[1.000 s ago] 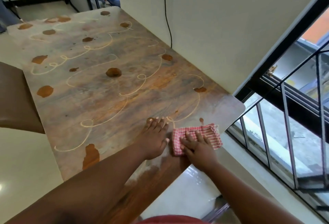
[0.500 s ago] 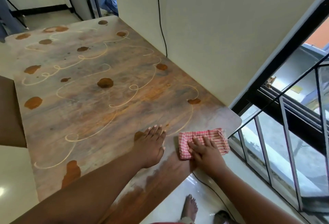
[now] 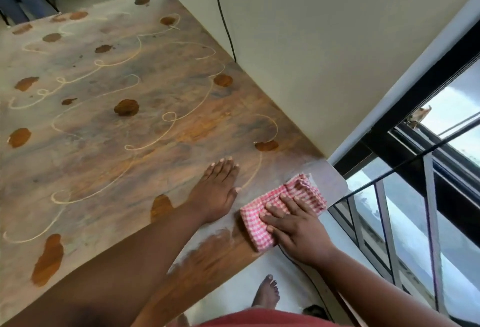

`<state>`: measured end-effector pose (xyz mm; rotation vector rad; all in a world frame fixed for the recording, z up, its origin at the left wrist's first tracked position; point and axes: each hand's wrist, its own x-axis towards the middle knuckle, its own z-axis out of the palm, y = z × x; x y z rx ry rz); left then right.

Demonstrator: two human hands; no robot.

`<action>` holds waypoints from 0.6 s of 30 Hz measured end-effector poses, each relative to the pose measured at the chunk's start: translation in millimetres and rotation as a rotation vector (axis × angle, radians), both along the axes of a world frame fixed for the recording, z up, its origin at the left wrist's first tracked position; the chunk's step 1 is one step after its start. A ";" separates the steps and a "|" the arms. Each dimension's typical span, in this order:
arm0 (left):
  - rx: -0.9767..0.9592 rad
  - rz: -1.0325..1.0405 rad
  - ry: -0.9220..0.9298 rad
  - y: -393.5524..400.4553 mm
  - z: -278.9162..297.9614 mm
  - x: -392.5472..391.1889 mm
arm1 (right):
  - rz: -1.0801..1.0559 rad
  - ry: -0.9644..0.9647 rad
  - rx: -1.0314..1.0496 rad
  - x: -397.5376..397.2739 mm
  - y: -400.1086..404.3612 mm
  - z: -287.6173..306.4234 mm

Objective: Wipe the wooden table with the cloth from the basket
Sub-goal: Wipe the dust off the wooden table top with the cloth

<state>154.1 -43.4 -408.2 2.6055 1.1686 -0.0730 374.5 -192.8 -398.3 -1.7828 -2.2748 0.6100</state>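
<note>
The wooden table [image 3: 161, 129] fills the left and middle of the head view, marked with brown blotches and pale looping lines. A folded red-and-white checked cloth [image 3: 262, 219] lies at the table's near right corner. My right hand [image 3: 293, 225] presses flat on top of the cloth, fingers spread. My left hand [image 3: 215, 191] rests palm down on the bare wood just left of the cloth, holding nothing. A darker, cleaner patch of wood shows at the near edge below the cloth. No basket is in view.
A cream wall [image 3: 311, 48] with a black cable [image 3: 223, 15] runs along the table's right side. A barred window [image 3: 415, 209] stands right of the corner. My bare foot [image 3: 267, 293] and a thin cable are on the floor below.
The cloth under my right hand has turned and slid toward the near edge at the table's right corner. My left hand stays planted flat on the wood.
</note>
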 end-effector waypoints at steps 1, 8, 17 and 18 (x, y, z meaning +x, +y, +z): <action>-0.001 0.016 0.000 -0.7 -0.9 5.1 | -0.005 -0.008 -0.016 -3.8 2.4 -3.2; 0.001 0.052 0.018 -3.3 -3.3 24.1 | 0.216 -0.020 0.115 26.0 -5.5 -3.4; -0.017 0.065 0.029 -1.1 5.4 41.7 | -0.094 -0.015 0.005 77.1 36.5 7.5; -0.021 0.065 0.036 -1.3 6.4 44.9 | -0.121 -0.018 -0.004 67.1 39.9 7.3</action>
